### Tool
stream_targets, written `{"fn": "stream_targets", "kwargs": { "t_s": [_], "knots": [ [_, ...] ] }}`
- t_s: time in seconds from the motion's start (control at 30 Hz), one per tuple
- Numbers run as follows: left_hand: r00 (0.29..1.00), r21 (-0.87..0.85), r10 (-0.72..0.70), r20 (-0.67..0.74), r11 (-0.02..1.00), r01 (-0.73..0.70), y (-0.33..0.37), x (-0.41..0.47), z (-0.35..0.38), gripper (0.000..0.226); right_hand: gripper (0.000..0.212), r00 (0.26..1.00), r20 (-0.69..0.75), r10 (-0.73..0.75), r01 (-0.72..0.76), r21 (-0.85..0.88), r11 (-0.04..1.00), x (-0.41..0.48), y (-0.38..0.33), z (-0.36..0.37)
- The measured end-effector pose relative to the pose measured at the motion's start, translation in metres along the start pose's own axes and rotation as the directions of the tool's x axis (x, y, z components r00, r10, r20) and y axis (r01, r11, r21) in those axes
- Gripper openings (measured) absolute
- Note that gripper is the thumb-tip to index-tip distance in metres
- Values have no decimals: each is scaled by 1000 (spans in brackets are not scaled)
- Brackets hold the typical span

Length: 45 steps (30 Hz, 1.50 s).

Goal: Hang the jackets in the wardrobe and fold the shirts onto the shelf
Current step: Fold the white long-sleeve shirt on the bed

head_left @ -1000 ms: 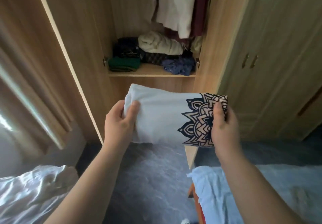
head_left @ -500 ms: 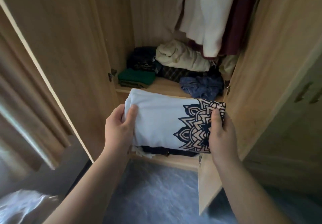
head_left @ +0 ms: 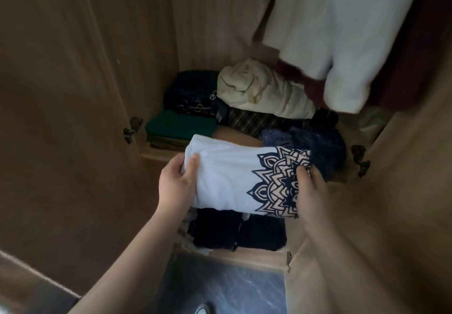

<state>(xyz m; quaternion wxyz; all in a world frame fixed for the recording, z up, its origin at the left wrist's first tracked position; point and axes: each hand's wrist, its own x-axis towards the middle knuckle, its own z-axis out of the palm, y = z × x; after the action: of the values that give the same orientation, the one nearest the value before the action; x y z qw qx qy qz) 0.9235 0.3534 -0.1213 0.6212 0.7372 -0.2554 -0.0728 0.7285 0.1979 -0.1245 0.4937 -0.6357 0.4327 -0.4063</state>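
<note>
Head view, looking down into the open wardrobe (head_left: 203,20), wood-grain laminate panels.

Folded shirt (head_left: 225,179): soft white knit folded into a thick rounded rectangle, with a dark navy mandala print of pointed petals on its right end. It is held level in front of the upper shelf (head_left: 234,134), its far long edge over that shelf's front edge; whether it touches the board I cannot tell.

Left hand (head_left: 175,187): grasps the shirt's left end, thumb on top, fingers curled underneath.
Right hand (head_left: 311,191): grasps the printed right end, thumb pressed on the print, fingers beneath and hidden.

Upper shelf:
- left front corner: flat green folded garment (head_left: 181,126), square-edged
- behind it, toward the back left corner: black garment (head_left: 193,93) with a pale printed mark
- centre back: cream bundle (head_left: 264,91), puffy, loosely rolled, lying on a dark striped fabric (head_left: 249,121)
- right front corner: crumpled blue patterned cloth (head_left: 315,142)

Above the shelf's right side hang a white garment (head_left: 342,32) and a maroon garment (head_left: 411,57), both blurred.

Lower shelf (head_left: 244,258): black folded clothes (head_left: 234,230) in a blocky stack just below the shirt.

Metal hinge (head_left: 132,129) on the left door (head_left: 61,93). Grey marbled floor (head_left: 220,286).
</note>
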Motion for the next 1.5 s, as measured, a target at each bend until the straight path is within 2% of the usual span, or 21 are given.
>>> {"fn": "stream_targets", "kwargs": {
  "t_s": [0.17,0.43,0.5,0.6,0.73,0.83,0.9,0.97,1.0,1.07,1.13,1.2,1.3,1.5],
  "knots": [
    [991,40,-65,113,997,61,-32,111,38,24,29,998,-64,-14,2,-188,982,93,22,68],
    [980,230,-90,177,972,48,-83,221,118,36,39,988,-152,3,-58,-362,930,209,59,116],
    [967,363,-136,216,931,50,-99,233,135,36,43,989,-139,58,-121,-494,861,227,78,120],
    [953,591,-212,218,806,44,-126,236,153,44,46,982,-127,142,-191,-674,714,238,106,126],
    [958,642,-206,198,766,32,-129,243,162,39,40,987,-122,102,-158,-681,715,249,108,127],
    [981,584,-73,177,811,-45,-129,246,160,51,41,990,-123,-70,-36,-695,719,247,94,116],
    [972,564,120,200,797,-215,-121,243,158,56,39,953,-45,-301,185,-700,690,240,80,110],
    [897,560,294,332,704,-438,-108,238,163,59,41,873,158,-461,430,-694,577,234,69,112],
    [840,551,341,423,639,-537,-106,233,168,60,44,839,270,-473,508,-699,502,233,70,115],
    [721,529,330,609,508,-680,-113,223,179,63,51,833,421,-361,541,-757,366,233,87,124],
    [657,542,214,723,414,-731,-133,216,186,64,59,871,456,-182,491,-825,280,232,111,131],
    [659,582,110,744,380,-719,-148,215,191,65,61,892,437,-113,451,-854,260,235,127,135],
    [681,608,39,731,414,-677,-147,222,198,64,61,912,401,-89,409,-866,288,245,128,139],
    [651,583,59,757,390,-713,-149,231,205,64,65,918,397,-1,380,-878,293,254,123,148]
  ]
}}
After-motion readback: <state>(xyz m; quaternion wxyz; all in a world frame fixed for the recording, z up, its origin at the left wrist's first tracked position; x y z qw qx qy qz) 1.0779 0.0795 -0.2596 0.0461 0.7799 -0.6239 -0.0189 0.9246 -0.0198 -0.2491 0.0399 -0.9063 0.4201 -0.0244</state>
